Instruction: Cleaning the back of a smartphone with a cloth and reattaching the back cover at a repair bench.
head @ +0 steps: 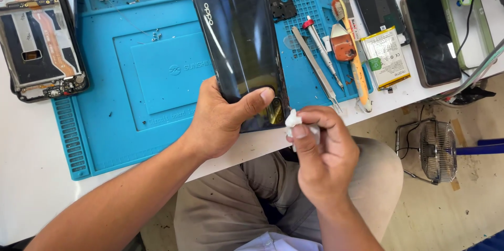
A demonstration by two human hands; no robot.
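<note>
Left hand (218,120) clamped on the lower end of a glossy black phone back cover (240,46), thumb across its face, cover slanting above the blue silicone repair mat (142,72). Right hand (323,159) pinching a small white wad (292,120) against the cover's bottom corner. Beside: metal tweezers (316,65), red-collared screwdriver (321,51), flat white battery (386,57), opened phone frame (39,36).

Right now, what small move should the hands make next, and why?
Probably press the white wad in the right hand onto the dark phone back cover's lower corner and wipe. The wad sits right at that edge, and the left hand already grips the cover above the blue mat.
</note>
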